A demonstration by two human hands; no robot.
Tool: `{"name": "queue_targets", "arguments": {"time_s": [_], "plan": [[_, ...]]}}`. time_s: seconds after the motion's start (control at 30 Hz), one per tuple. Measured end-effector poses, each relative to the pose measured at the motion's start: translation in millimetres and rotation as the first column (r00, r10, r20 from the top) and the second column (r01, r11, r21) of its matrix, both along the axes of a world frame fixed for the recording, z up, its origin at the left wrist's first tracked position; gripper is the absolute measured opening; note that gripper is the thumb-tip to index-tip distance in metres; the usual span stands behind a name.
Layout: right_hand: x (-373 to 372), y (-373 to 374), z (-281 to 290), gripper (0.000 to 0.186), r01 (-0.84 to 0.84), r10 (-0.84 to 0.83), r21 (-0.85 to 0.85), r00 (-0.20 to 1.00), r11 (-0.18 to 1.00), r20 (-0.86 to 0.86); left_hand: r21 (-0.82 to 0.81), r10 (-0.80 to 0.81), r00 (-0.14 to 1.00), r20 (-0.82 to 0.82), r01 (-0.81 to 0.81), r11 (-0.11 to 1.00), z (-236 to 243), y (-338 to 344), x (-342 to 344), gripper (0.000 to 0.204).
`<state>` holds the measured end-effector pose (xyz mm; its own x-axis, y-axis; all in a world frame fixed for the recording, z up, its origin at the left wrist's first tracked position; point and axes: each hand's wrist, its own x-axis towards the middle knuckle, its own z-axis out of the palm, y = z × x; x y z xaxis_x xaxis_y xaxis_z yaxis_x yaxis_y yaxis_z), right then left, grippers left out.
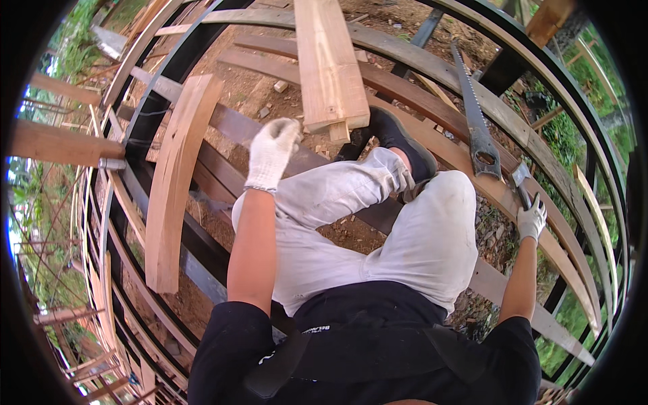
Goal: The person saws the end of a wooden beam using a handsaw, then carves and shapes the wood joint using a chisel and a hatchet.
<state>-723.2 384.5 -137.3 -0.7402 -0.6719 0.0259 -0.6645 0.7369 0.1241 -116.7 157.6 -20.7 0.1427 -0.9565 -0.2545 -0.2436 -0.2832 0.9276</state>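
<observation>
My left hand point(273, 154), in a white knit glove, is raised above my bent leg with its fingers curled together; what they hold, if anything, is hidden. Just to its right, a thick pale timber point(331, 74) points toward me, a small tongue of wood point(339, 132) jutting from its near end. Out to the right, my gloved right hand point(532, 219) closes round the handle of a hammer-like tool point(521, 177) with a grey metal head. Beyond that hand a handsaw point(476, 125) lies across the planks, its worn dark handle toward me.
Another thick timber point(179, 182) lies at my left across dark beams. I sit on spaced planks point(405, 111), with soil and rubble showing through the gaps below. My shoe point(403, 143) rests close to the pale timber's end. Curved-looking dark rails point(172, 71) surround the platform.
</observation>
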Motion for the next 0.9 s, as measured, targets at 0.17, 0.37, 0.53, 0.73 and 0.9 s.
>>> {"name": "queue_targets", "arguments": {"time_s": [0.17, 0.37, 0.53, 0.73, 0.9], "plan": [[-96.9, 55.7, -58.7, 0.082, -0.112, 0.105, 0.078, 0.991, 0.991, 0.083, -0.365, 0.363, 0.931, 0.028, -0.329, 0.871, 21.7, 36.7, 139.0, 0.028], [-147.8, 12.4, -62.9, 0.064, -0.028, -0.005, 0.233, 0.990, 0.972, 0.141, -0.269, 0.335, 0.500, 0.799, -0.201, 0.942, -53.6, 130.3, 222.6, 0.037], [-81.4, -18.6, -19.0, 0.071, -0.080, 0.062, 0.245, 0.995, 0.966, 0.080, -0.142, 0.087, 0.329, 0.940, 0.149, 0.978, -104.8, 159.2, 221.6, 0.050], [-105.4, 60.0, -5.3, 0.024, 0.415, -0.112, -0.355, 0.767, 0.838, 0.632, 0.064, -0.174, 0.174, 0.969, 0.505, 0.861, -135.4, 92.3, 217.7, 0.044], [49.1, 67.9, 24.1, 0.017, 0.724, 0.348, -0.558, 0.442, 0.405, 0.827, 0.229, -0.274, -0.003, 0.962, 0.560, 0.796, -125.7, 76.6, 227.5, 0.032]]}}
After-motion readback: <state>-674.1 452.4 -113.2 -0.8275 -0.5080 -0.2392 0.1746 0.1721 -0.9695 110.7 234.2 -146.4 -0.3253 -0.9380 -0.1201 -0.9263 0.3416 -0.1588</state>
